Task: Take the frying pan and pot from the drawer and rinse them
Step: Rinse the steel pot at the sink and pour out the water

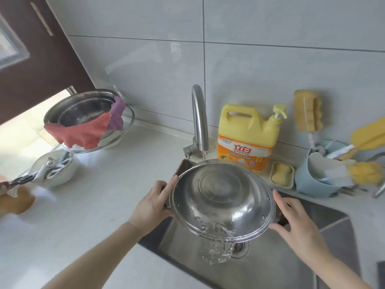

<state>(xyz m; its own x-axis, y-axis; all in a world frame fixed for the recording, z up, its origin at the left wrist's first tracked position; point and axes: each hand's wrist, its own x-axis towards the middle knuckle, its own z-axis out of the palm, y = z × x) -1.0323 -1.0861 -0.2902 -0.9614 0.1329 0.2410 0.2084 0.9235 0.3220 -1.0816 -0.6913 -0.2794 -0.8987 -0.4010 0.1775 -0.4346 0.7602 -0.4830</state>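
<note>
Nearest: sink [325, 232] basin w/ water pouring off the pot's low lip. I've got the pot [221, 200] tilted toward me over it, left hand [151, 206] curled round the left handle, right hand [298, 222] w/ fingers wrapped on the right handle. Thin steel, prob light but wet & slick, so hold by handles, not rim. Behind: faucet [199, 119], detergent jug [248, 136]. Frying pan not seen
</note>
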